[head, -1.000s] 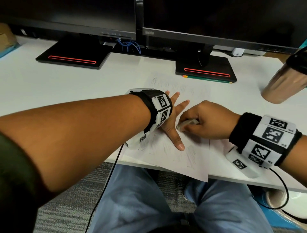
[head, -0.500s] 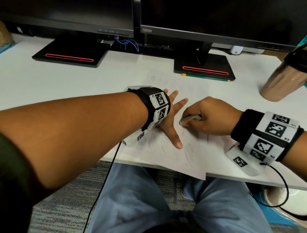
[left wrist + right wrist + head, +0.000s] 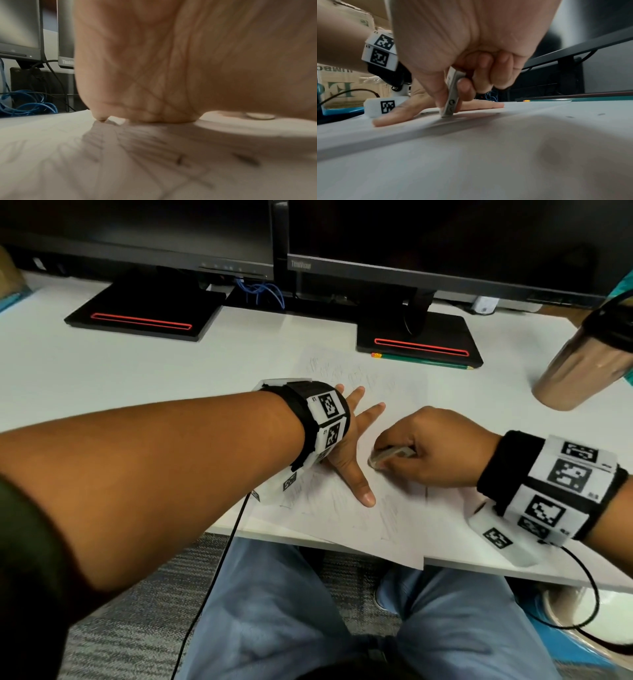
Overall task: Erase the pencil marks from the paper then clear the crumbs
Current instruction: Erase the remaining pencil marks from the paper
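Bare desk (image 3: 120,378) lies open leftward; monitor bases (image 3: 418,340) behind and a tumbler (image 3: 579,371) rightward hem the paper (image 3: 342,518).

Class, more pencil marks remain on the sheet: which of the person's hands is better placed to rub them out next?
Right. The right hand already pinches the eraser against the paper; the left hand lies flat, steadying it.

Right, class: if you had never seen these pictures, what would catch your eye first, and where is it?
First, the two hands in the middle of the white desk: the left hand presses flat on the paper, while the right hand pinches an eraser whose end touches the sheet. Next, the faint pencil marks near the paper's far edge, and the metal tumbler at far right.
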Demonstrator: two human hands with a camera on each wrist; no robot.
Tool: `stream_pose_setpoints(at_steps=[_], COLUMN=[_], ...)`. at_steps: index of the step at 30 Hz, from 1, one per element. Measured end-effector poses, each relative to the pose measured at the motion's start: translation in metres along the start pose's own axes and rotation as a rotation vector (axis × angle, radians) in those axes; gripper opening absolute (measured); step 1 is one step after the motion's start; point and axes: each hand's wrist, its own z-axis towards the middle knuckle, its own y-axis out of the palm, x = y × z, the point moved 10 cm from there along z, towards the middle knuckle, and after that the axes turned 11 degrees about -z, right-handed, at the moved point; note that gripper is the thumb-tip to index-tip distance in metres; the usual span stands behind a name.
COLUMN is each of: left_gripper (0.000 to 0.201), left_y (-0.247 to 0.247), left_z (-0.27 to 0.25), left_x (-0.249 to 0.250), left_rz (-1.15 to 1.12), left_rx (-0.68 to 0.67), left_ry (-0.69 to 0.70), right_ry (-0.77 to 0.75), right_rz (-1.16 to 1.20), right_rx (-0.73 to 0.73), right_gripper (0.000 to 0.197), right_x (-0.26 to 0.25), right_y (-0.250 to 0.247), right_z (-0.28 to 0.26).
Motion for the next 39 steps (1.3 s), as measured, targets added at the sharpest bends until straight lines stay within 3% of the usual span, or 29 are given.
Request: stream_pose_setpoints(at_steps=[2,5,9,14,17,20,22,25,30,32,34,39], left_gripper=[0.156,0.157,0.158,0.158,0.156,0.156,0.156,0.151,0.151,0.151,0.15,0.145], left_y=[0.0,0.001,0.001,0.002,0.003,0.002,0.0,0.004,0.006,0.004,0.004,0.003], left_z=[0.001,0.001,0.001,0.001,0.004,0.007,0.009,0.01,0.011,0.011,0.01,0.007], left_x=[0.0,-0.001,-0.001,-0.002,-0.006,-0.004,0.0,0.002,0.003,0.004,0.004,0.005], left_rz=[0.003,0.004,-0.007,-0.015,-0.038,-0.116,-0.123,-0.061,-0.015,-0.001,0.002,0.019], left_rx=[0.0,-0.008,-0.013,-0.023,-0.017,0.009,0.01,0.001,-0.012,-0.016,-0.015,-0.023], left_ry=[0.0,-0.001,-0.001,0.002,0.018,0.06,0.074,0.067,0.04,0.029,0.023,0.02], right_ry=[-0.055,0.015,-0.014,0.07,0.133,0.112,0.106,0.14,-0.005,0.039,0.086,-0.016], right_rz=[0.032,0.034,0.029,0.001,0.029,0.014,-0.031,-0.114,-0.115,-0.049,-0.064,-0.043], right_rx=[-0.037,-0.027,-0.052,0.014,0.093,0.118,0.085,0.025,-0.087,-0.083,-0.047,-0.152], right_gripper=[0.033,0.036,0.024,0.046,0.022,0.011,0.01,0.033,0.005,0.015,0.003,0.011], right_x=[-0.009,0.003,-0.004,0.018,0.03,0.029,0.029,0.034,0.005,0.014,0.026,0.0], right_y=[0.006,0.001,0.006,-0.005,-0.026,-0.041,-0.037,-0.022,0.0,-0.005,-0.01,-0.001], right_z=[-0.001,-0.001,-0.003,-0.001,0.0,0.006,0.012,0.021,0.018,0.019,0.022,0.021])
